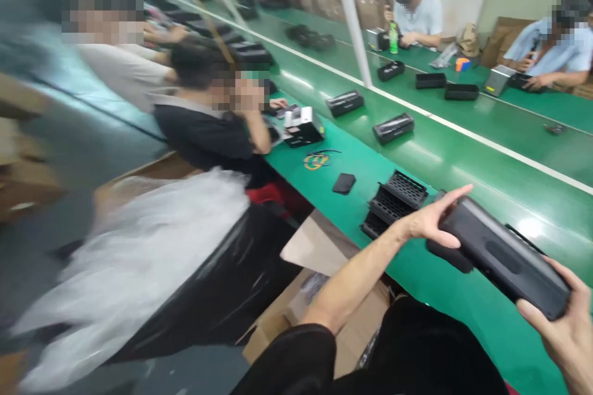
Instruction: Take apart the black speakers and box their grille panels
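Note:
I hold a long black box-shaped casing (503,256) above the green table (445,296), tilted down to the right. My left hand (433,219) grips its far left end with thumb under and fingers over. My right hand (563,327) is wrapped round its near right end. Just left of my left hand lies a stack of black grille-like plastic parts (393,200). A small flat black piece (343,183) rests further left.
Several black casings (393,128) lie along the green conveyor belt (486,154). People sit at the table on my left and across the belt. An open cardboard box (319,315) and a heap of plastic bags (152,259) stand below the table edge.

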`<state>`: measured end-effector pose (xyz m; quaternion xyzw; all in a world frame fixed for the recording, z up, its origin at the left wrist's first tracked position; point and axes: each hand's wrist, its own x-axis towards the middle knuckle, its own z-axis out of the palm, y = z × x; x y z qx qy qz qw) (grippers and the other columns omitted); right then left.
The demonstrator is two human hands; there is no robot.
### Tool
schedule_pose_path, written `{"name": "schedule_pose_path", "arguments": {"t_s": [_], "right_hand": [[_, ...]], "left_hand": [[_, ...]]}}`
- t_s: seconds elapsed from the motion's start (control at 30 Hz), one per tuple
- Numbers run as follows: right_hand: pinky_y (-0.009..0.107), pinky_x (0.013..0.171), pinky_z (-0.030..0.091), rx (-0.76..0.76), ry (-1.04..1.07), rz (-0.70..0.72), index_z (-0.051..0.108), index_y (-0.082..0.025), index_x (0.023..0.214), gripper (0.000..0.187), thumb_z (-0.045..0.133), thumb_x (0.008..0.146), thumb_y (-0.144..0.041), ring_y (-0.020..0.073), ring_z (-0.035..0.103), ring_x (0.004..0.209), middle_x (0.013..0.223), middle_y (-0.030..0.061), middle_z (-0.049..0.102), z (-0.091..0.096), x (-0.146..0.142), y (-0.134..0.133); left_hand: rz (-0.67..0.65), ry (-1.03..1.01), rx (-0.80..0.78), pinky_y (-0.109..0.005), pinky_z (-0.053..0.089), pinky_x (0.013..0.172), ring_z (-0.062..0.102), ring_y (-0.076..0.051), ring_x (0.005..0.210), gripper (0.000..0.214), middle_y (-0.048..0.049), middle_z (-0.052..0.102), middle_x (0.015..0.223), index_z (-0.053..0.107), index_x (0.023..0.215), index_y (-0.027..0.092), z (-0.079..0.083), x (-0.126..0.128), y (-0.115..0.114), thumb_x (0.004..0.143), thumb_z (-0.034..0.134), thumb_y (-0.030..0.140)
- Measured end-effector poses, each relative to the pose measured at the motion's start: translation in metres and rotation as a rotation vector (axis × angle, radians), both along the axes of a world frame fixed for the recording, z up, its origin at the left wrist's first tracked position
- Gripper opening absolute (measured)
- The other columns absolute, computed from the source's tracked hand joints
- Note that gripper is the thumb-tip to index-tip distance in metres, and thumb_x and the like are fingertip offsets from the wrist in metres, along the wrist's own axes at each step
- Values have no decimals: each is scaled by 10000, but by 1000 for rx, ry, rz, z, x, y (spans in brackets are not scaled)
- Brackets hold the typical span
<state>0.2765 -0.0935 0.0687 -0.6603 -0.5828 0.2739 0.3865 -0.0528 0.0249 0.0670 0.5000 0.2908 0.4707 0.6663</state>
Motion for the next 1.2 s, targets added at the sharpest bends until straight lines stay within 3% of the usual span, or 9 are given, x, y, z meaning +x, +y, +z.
{"name": "schedule_pose_path", "arguments": {"t_s": [0.2,0.37,0.43,0.53,0.67,0.77,0.9,1.03,1.2], "right_hand": [[528,1089,527,-138,144,29,512,-278,1556,1025,902,717,-718,411,610,1328,1552,164,563,15,-9,13],[611,1147,507,-41,457,-4,26,-385,1765,1402,850,723,-832,426,561,1456,1705,173,426,1,-20,8],[644,1167,487,-85,435,21,73,-325,1770,1419,864,703,-825,441,584,1426,1645,200,493,-7,-33,6],[630,1192,474,-163,243,101,188,-226,1756,1336,886,728,-716,443,585,1417,1582,216,549,0,-37,9],[570,1124,528,-325,-243,267,307,-287,1743,1184,896,732,-470,419,636,1330,1492,160,616,34,-21,4],[587,1009,564,-500,-505,414,445,-283,1698,1138,928,679,-439,443,690,1171,1312,168,690,44,-16,-9],[603,1072,537,-623,-329,468,399,-316,1717,1158,927,714,-552,458,647,1301,1485,177,630,23,-2,-42],[550,1180,489,-623,38,221,458,-276,1627,1014,840,784,-691,409,563,1446,1589,152,552,-7,10,-85],[496,1183,480,-468,161,49,587,-264,1444,766,800,850,-698,374,572,1401,1492,134,580,-20,-6,-107]], "left_hand": [[16,-100,-113,-498,441,1187,623,-426,1316,1034,-114,681,1421,645,1500,226,-16,14,1,530,979,350],[62,-500,-462,-530,490,1145,684,-384,1266,865,-113,756,1333,624,1501,239,-55,67,-44,701,830,495],[-81,-579,-607,-558,504,1120,680,-403,1278,731,-149,761,1338,705,1394,208,-70,84,-65,780,759,601],[-295,-414,-686,-561,528,1065,630,-410,1355,653,-176,654,1531,707,1406,246,-82,82,-79,840,792,562],[-68,-150,-440,-547,476,1154,461,-417,1528,1028,-118,335,1792,465,1648,390,-67,49,-60,749,915,605],[-191,123,-255,-518,391,1239,484,-438,1493,1138,-139,482,1689,531,1620,302,-55,40,-54,621,1003,579],[-244,258,-309,-479,460,1150,608,-399,1308,1020,-135,609,1518,594,1535,253,-67,38,-85,652,960,610],[-145,233,-435,-433,500,1046,623,-347,1206,968,-105,639,1381,554,1495,267,-82,24,-119,672,917,622],[-164,297,-430,-393,481,991,599,-301,1138,879,-78,621,1328,545,1443,282,-75,15,-124,693,907,562]]}}
